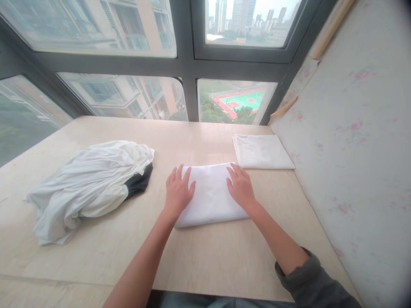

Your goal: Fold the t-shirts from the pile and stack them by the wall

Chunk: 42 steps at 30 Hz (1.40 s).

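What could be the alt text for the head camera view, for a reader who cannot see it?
A person's left hand and right hand rest at opposite ends of a folded white cloth on a pale surface. Crumpled white fabric lies to the left, and another folded cloth sits farther back on the right, before windows overlooking buildings.

Bright, hazy daylight from the windows (pixel 186 66) casts soft shadows.

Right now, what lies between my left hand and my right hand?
In the head view, the folded white cloth spans the stretch between your left hand and right hand.
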{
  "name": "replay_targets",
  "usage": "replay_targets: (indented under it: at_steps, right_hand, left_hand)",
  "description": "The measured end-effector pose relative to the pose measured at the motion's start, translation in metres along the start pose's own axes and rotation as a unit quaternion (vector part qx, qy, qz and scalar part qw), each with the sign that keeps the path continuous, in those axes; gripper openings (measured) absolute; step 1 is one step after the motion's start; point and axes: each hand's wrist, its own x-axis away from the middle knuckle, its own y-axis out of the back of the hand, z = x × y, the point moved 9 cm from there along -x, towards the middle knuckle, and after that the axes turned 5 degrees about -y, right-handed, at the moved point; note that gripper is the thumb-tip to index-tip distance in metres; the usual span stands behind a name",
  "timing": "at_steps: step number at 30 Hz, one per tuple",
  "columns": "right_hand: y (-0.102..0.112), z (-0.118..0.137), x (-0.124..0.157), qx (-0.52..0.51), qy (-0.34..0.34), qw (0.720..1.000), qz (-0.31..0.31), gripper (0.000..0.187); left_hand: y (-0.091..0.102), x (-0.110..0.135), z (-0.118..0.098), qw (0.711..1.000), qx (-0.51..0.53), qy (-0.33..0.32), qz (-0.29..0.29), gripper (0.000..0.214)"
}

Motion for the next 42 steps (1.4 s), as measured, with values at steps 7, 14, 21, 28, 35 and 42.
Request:
replay_targets:
  at_steps: [7, 14, 21, 28, 35, 42]
  right_hand:
    - [-0.038, 0.014, 0.003, 0.052, -0.004, 0.992, 0.113, 0.056]
    - [-0.040, 0.007, 0.003, 0.024, -0.002, 0.995, 0.093, 0.051]
    - [0.003, -0.048, 0.024, -0.019, -0.205, 0.978, 0.028, 0.050]
    - [0.004, -0.056, 0.042, 0.021, -0.315, 0.926, 0.208, 0.037]
    - [0.003, -0.040, 0.038, 0.024, -0.272, 0.948, 0.161, 0.027]
    - [0.017, -0.034, 0.033, -0.052, -0.174, 0.982, 0.044, 0.034]
  left_hand:
    - [-0.047, -0.006, -0.019, 0.993, -0.055, -0.059, 0.084, 0.061]
    - [-0.041, -0.006, -0.016, 0.997, -0.021, -0.043, 0.054, 0.058]
    - [-0.002, 0.036, 0.060, 0.957, 0.136, 0.256, -0.004, 0.059]
    - [-0.013, 0.055, 0.077, 0.906, 0.283, 0.293, 0.113, 0.051]
    - [-0.016, 0.047, 0.056, 0.905, 0.321, 0.239, 0.145, 0.043]
    - [-0.002, 0.050, 0.041, 0.937, 0.284, 0.202, 0.027, 0.034]
